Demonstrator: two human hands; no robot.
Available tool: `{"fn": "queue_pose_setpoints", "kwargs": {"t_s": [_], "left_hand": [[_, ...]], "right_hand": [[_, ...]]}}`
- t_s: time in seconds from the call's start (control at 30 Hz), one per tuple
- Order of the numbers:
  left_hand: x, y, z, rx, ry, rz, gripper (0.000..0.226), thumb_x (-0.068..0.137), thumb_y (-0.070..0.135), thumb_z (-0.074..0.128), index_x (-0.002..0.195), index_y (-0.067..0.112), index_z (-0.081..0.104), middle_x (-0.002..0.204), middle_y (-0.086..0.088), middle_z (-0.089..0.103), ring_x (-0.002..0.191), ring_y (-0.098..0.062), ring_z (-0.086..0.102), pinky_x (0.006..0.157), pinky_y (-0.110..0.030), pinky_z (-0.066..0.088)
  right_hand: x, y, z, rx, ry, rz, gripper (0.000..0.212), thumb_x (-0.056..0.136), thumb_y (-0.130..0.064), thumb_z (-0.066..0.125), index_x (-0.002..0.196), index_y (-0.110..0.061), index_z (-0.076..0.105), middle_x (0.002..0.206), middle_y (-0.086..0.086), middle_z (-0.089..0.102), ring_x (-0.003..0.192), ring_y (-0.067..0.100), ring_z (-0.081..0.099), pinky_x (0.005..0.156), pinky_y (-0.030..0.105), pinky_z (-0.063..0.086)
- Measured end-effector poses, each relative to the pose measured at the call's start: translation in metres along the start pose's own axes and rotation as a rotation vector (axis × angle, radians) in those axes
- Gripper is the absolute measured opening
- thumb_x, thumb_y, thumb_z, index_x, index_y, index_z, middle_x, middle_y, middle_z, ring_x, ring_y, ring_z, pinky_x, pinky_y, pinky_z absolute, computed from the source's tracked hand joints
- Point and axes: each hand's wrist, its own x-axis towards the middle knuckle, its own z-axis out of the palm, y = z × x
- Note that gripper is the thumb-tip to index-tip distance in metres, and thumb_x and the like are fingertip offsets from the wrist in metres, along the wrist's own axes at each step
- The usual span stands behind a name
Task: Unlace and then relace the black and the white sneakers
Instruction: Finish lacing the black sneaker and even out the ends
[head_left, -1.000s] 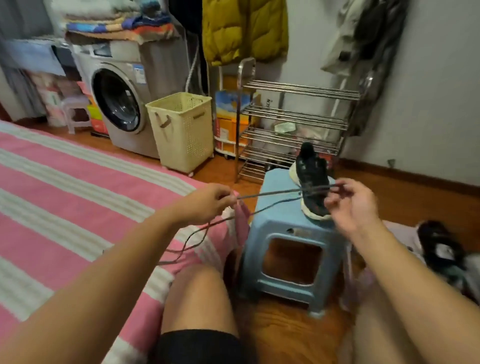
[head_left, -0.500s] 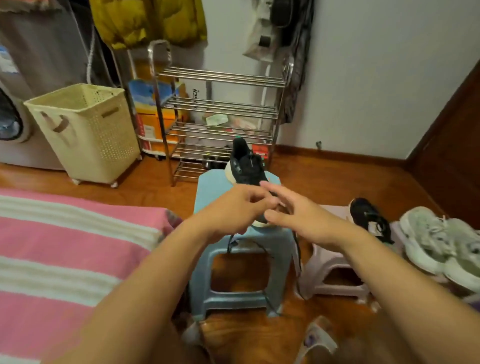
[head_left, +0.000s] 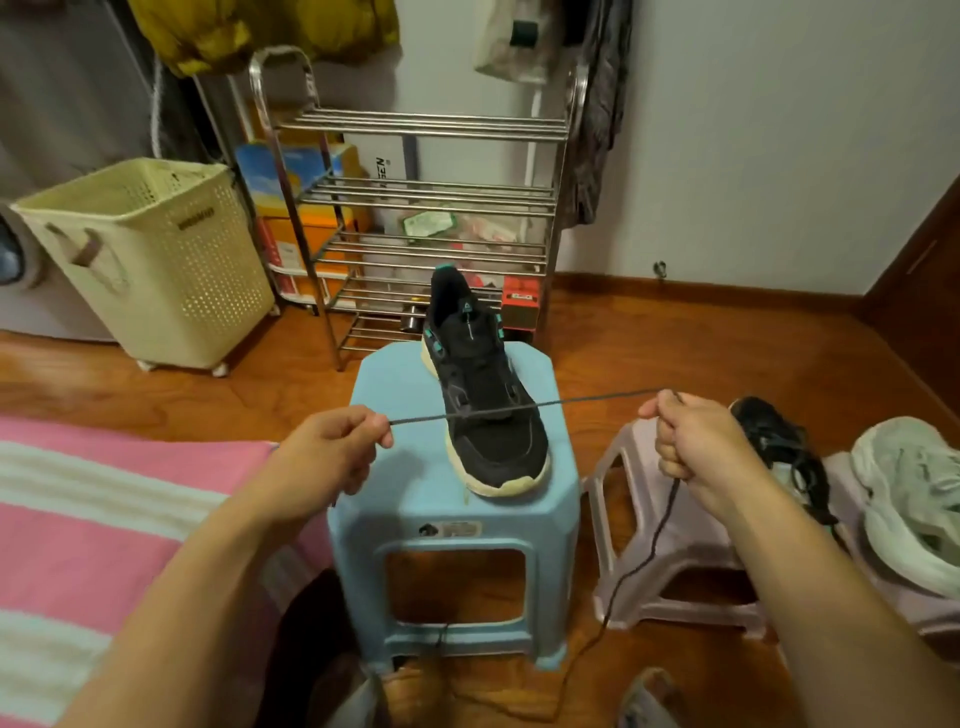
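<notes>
A pink-and-white striped bed cover (head_left: 78, 519) fills the near left. Far left stands a cream laundry basket (head_left: 156, 260), and behind the stool a steel shoe rack (head_left: 421, 202) with boxes at its left side. A light blue stool (head_left: 457, 525) stands in the middle, and a pale lilac stool (head_left: 670, 566) just to its right, partly hidden by the right forearm.

The second black sneaker (head_left: 779, 441) lies on the lilac stool, mostly covered by the right wrist, so its lacing cannot be made out. The white sneakers (head_left: 914, 499) at the right edge are cut off by the frame. A yellow jacket (head_left: 260, 31) at the top is cut off too.

The black sneaker (head_left: 483, 395) stands on the blue stool, toe toward the viewer, with a cream sole, teal accents and bare upper eyelets. A dark lace (head_left: 571, 401) runs through its lowest eyelets and is stretched taut to both sides.

The left hand (head_left: 327, 457) pinches the lace's left end between thumb and forefinger. The right hand (head_left: 696, 447) is clenched round the right part, whose free length hangs down to the floor.
</notes>
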Motion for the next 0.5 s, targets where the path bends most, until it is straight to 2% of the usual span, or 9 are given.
{"fn": "queue_pose_setpoints", "kwargs": {"t_s": [0.1, 0.17, 0.2, 0.23, 0.3, 0.37, 0.4, 0.47, 0.5], "left_hand": [[0.007, -0.005, -0.006, -0.016, 0.214, -0.063, 0.035, 0.105, 0.029, 0.054, 0.077, 0.010, 0.062, 0.050, 0.005, 0.039, 0.051, -0.016, 0.034, 0.050, -0.025, 0.030], [0.007, 0.001, -0.004, 0.051, 0.264, -0.028, 0.038, 0.103, 0.036, 0.058, 0.074, 0.013, 0.064, 0.051, 0.002, 0.042, 0.052, -0.019, 0.037, 0.052, -0.031, 0.033], [0.004, 0.008, 0.001, 0.104, 0.213, 0.025, 0.036, 0.101, 0.037, 0.060, 0.074, 0.015, 0.067, 0.053, 0.002, 0.044, 0.054, -0.019, 0.039, 0.053, -0.032, 0.034], [-0.001, 0.018, 0.009, 0.174, 0.108, 0.095, 0.032, 0.099, 0.036, 0.063, 0.074, 0.018, 0.070, 0.056, 0.005, 0.049, 0.056, -0.016, 0.043, 0.055, -0.032, 0.037], [-0.011, 0.035, 0.030, 0.332, -0.151, 0.277, 0.019, 0.094, 0.034, 0.069, 0.077, 0.028, 0.076, 0.069, 0.014, 0.066, 0.065, -0.007, 0.058, 0.064, -0.028, 0.047], [-0.016, 0.042, 0.054, 0.492, -0.277, 0.464, 0.013, 0.096, 0.034, 0.068, 0.087, 0.029, 0.077, 0.082, 0.016, 0.071, 0.078, -0.005, 0.065, 0.072, -0.026, 0.050], [-0.016, 0.042, 0.062, 0.526, -0.306, 0.533, 0.015, 0.099, 0.031, 0.063, 0.091, 0.027, 0.075, 0.085, 0.015, 0.069, 0.082, -0.007, 0.065, 0.074, -0.026, 0.050], [-0.016, 0.040, 0.068, 0.486, -0.353, 0.536, 0.018, 0.105, 0.022, 0.053, 0.097, 0.025, 0.070, 0.092, 0.012, 0.068, 0.089, -0.008, 0.064, 0.079, -0.022, 0.049], [-0.016, 0.039, 0.068, 0.450, -0.376, 0.497, 0.019, 0.106, 0.019, 0.050, 0.103, 0.022, 0.069, 0.098, 0.010, 0.068, 0.096, -0.008, 0.063, 0.085, -0.023, 0.049]], "right_hand": [[0.009, 0.005, 0.003, -0.348, 0.043, 0.123, 0.036, 0.108, -0.030, 0.039, 0.095, -0.010, 0.066, 0.061, 0.006, 0.046, 0.052, 0.021, 0.040, 0.054, 0.035, 0.035], [0.005, -0.001, 0.007, -0.754, 0.039, 0.105, 0.030, 0.105, -0.031, 0.044, 0.107, -0.015, 0.069, 0.095, 0.012, 0.064, 0.082, 0.028, 0.057, 0.079, 0.039, 0.047], [-0.001, -0.006, 0.012, -0.945, 0.045, 0.003, 0.030, 0.103, -0.033, 0.049, 0.124, -0.019, 0.065, 0.122, 0.012, 0.061, 0.108, 0.031, 0.055, 0.095, 0.040, 0.045], [-0.012, -0.014, 0.019, -0.989, 0.049, -0.178, 0.040, 0.101, -0.037, 0.054, 0.139, -0.024, 0.055, 0.142, 0.006, 0.050, 0.131, 0.028, 0.043, 0.108, 0.040, 0.038], [-0.042, -0.033, 0.042, -0.678, -0.145, -0.528, 0.051, 0.100, -0.042, 0.057, 0.148, -0.032, 0.045, 0.151, -0.010, 0.040, 0.142, 0.010, 0.032, 0.115, 0.031, 0.030], [-0.069, -0.046, 0.068, -0.272, -0.524, -0.457, 0.053, 0.097, -0.053, 0.047, 0.144, -0.031, 0.048, 0.138, -0.009, 0.058, 0.125, 0.006, 0.056, 0.103, 0.026, 0.047], [-0.076, -0.044, 0.078, -0.188, -0.633, -0.357, 0.057, 0.094, -0.058, 0.042, 0.141, -0.028, 0.051, 0.121, -0.004, 0.068, 0.105, 0.010, 0.067, 0.085, 0.024, 0.055], [-0.077, -0.039, 0.088, -0.238, -0.663, -0.258, 0.059, 0.094, -0.062, 0.037, 0.124, -0.017, 0.061, 0.079, 0.000, 0.064, 0.062, 0.013, 0.059, 0.053, 0.022, 0.044], [-0.074, -0.037, 0.088, -0.327, -0.636, -0.260, 0.058, 0.097, -0.062, 0.035, 0.111, -0.014, 0.064, 0.067, -0.003, 0.056, 0.055, 0.010, 0.050, 0.051, 0.023, 0.038]]}}
